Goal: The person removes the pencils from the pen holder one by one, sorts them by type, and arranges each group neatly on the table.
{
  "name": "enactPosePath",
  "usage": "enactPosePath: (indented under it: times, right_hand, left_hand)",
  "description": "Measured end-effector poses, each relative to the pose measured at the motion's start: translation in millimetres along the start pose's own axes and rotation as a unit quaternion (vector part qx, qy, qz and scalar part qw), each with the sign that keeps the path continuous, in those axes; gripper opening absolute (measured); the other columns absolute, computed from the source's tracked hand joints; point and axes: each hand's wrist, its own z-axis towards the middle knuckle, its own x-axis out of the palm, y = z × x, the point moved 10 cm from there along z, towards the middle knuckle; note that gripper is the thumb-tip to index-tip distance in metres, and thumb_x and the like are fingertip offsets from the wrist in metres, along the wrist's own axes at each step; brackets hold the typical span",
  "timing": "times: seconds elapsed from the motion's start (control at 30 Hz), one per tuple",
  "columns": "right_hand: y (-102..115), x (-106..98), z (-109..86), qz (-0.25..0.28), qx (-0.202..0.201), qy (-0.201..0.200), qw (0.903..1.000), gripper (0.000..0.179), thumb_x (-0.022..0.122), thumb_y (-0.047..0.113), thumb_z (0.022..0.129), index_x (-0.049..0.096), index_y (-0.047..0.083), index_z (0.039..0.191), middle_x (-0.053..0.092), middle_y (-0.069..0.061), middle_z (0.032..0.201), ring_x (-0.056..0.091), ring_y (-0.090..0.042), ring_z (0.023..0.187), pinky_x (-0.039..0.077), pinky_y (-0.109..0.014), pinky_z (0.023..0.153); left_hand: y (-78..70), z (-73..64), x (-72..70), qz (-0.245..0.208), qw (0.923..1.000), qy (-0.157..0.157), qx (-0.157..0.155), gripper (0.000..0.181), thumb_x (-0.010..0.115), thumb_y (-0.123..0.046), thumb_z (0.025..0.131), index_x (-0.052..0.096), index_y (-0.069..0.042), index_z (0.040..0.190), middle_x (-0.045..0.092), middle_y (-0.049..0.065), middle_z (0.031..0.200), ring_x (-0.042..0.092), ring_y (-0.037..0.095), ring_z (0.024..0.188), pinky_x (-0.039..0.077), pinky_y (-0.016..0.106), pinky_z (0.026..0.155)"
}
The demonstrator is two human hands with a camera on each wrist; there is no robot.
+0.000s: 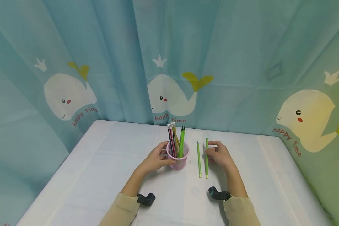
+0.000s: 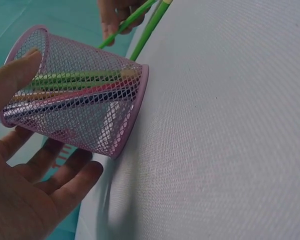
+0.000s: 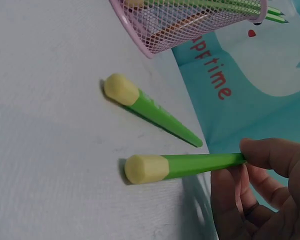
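Observation:
Near the middle of the table, a pink mesh pencil cup (image 1: 180, 164) stands upright, holding several pencils, among them green pencils (image 1: 182, 142). My left hand (image 1: 154, 159) holds the cup from its left side; in the left wrist view the thumb lies at the rim and the fingers spread along the other side. To the right of the cup, my right hand (image 1: 220, 155) pinches a green pencil (image 3: 200, 165) between thumb and fingers, its pale yellow end close to the tabletop. A second green pencil (image 1: 199, 160) lies on the table between the cup and the pinched one.
The white-covered table (image 1: 96, 175) reaches back to a blue-green curtain (image 1: 243, 62) printed with whales. Each wrist wears a dark camera on a strap, the left camera (image 1: 147, 199) and the right camera (image 1: 217, 193) both near the tabletop.

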Motion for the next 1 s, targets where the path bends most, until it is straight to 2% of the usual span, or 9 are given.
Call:
enactPosePath:
  times: [0.27, 0.63, 0.73, 0.93, 1.0]
  right_hand:
    - [-6.9, 3.3, 4.6, -0.027, 0.020, -0.009, 0.9994, 0.044, 0.064, 0.016, 0.084, 0.047, 0.010, 0.124, 0.057, -0.012, 0.093, 0.060, -0.020, 0.075, 0.055, -0.032, 0.060]
    - [-10.3, 4.8, 1.6, -0.027, 0.024, -0.007, 0.9993, 0.043, 0.065, 0.014, 0.083, 0.048, 0.009, 0.122, 0.054, -0.013, 0.092, 0.057, -0.020, 0.071, 0.055, -0.032, 0.060]
    - [-11.2, 5.1, 1.2, -0.037, 0.029, -0.009, 0.9989, 0.043, 0.065, 0.015, 0.082, 0.049, 0.010, 0.121, 0.054, -0.013, 0.091, 0.057, -0.021, 0.071, 0.055, -0.032, 0.060]
    - [-11.6, 6.1, 1.5, -0.046, 0.030, -0.011, 0.9984, 0.044, 0.067, 0.016, 0.082, 0.049, 0.010, 0.121, 0.055, -0.012, 0.091, 0.057, -0.020, 0.070, 0.055, -0.031, 0.058]
    - [-11.3, 6.3, 1.9, -0.044, 0.023, -0.011, 0.9987, 0.043, 0.067, 0.017, 0.082, 0.049, 0.010, 0.121, 0.056, -0.012, 0.090, 0.057, -0.019, 0.069, 0.054, -0.031, 0.058]
  left_hand:
    - [-0.2, -1.9, -1.6, 0.000, 1.0000, -0.001, -0.003, 0.072, 0.074, -0.002, 0.074, 0.034, 0.001, 0.134, 0.040, 0.021, 0.135, 0.044, 0.039, 0.120, 0.039, 0.050, 0.098]
    - [-3.1, -0.7, -0.7, 0.008, 1.0000, 0.000, 0.001, 0.071, 0.073, -0.002, 0.075, 0.034, 0.002, 0.134, 0.040, 0.022, 0.134, 0.044, 0.040, 0.120, 0.038, 0.051, 0.098]
    - [0.4, 0.1, -0.6, 0.006, 1.0000, 0.000, 0.003, 0.071, 0.073, -0.002, 0.075, 0.034, 0.002, 0.134, 0.040, 0.022, 0.134, 0.044, 0.041, 0.119, 0.038, 0.052, 0.098]
    - [23.2, 5.5, -4.0, 0.009, 0.9999, -0.012, -0.002, 0.071, 0.076, -0.010, 0.075, 0.037, -0.010, 0.134, 0.043, 0.013, 0.134, 0.047, 0.034, 0.119, 0.044, 0.041, 0.096]
    - [19.0, 3.9, -3.9, 0.007, 0.9999, -0.012, -0.004, 0.071, 0.076, -0.010, 0.075, 0.037, -0.009, 0.134, 0.043, 0.014, 0.134, 0.047, 0.034, 0.119, 0.043, 0.042, 0.096]
